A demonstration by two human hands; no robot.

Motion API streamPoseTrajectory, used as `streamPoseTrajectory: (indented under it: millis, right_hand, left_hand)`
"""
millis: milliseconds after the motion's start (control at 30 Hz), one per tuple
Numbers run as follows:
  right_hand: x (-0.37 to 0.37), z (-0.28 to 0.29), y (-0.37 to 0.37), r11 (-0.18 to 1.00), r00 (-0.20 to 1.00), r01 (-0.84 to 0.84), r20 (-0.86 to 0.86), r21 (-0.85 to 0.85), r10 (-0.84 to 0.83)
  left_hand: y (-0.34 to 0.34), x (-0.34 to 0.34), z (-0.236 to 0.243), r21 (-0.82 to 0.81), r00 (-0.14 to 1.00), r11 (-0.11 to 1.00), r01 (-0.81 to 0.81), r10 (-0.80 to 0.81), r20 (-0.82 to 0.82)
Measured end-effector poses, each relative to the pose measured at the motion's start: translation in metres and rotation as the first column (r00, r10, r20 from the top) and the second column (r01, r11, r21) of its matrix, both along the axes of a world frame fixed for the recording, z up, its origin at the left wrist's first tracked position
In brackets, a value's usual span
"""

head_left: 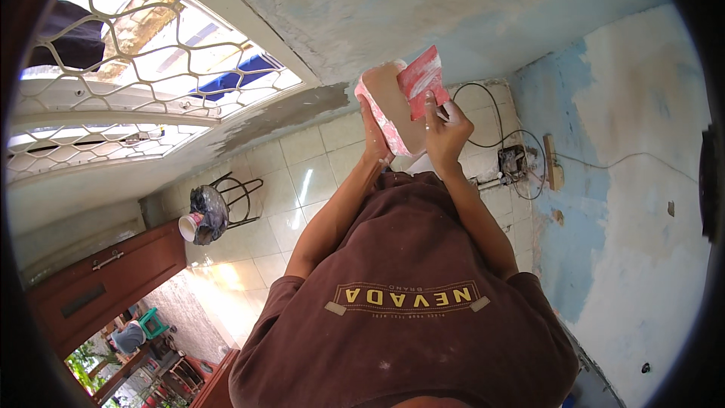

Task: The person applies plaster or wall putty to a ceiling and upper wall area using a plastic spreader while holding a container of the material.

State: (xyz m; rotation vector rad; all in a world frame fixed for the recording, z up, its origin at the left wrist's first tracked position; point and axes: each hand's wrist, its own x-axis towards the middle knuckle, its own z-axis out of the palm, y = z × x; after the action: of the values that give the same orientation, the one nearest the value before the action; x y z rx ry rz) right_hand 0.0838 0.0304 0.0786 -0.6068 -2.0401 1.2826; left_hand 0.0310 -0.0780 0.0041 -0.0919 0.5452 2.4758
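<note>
Head view. Item: one pink tub (387, 131), smeared white, held before the chest; a tan face shows within its edge, whether filling or bare inside cannot be told. Left hand (373, 138): curled round the tub's left side, palm against it. Right hand (447, 134): closed, thumb and fingers pinching one red scraper (424, 79), flat, streaked white, its blade over the tub's right part. Further container: one white pail (189, 227) with red marking, on the left beside a dark plastic bag (209, 211) at a black-legged stool (243, 201); contents not discernible.

Surface: pale tiled floor (303, 166), glossy.

Room: far wall (445, 7), patchy pale blue and grey; right wall (596, 128), blue with whitish patches; window grille (162, 49), white, far left; brown door (106, 279), near left; black cable (500, 109), far right of the hands.
</note>
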Motion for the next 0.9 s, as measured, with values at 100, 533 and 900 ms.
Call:
streamPoseTrajectory:
  millis: [100, 533, 900]
  right_hand:
    - [-0.006, -0.004, -0.003, 0.998, 1.0, -0.019, -0.019, 0.061, 0.02]
    - [-0.004, 0.004, -0.006, 0.983, 0.983, -0.186, 0.006, -0.006, 0.186]
    - [-0.003, 0.006, -0.015, 0.95, 0.953, -0.301, 0.056, 0.088, 0.297]
  left_hand:
    - [0.01, 0.001, 0.009, -0.019, 0.998, 1.0, -0.021, 0.019, -0.066]
    - [0.01, 0.001, 0.019, 0.02, 0.992, 0.999, -0.039, 0.042, -0.118]
    - [0.006, -0.005, 0.006, -0.106, 0.968, 0.988, -0.112, 0.084, -0.235]
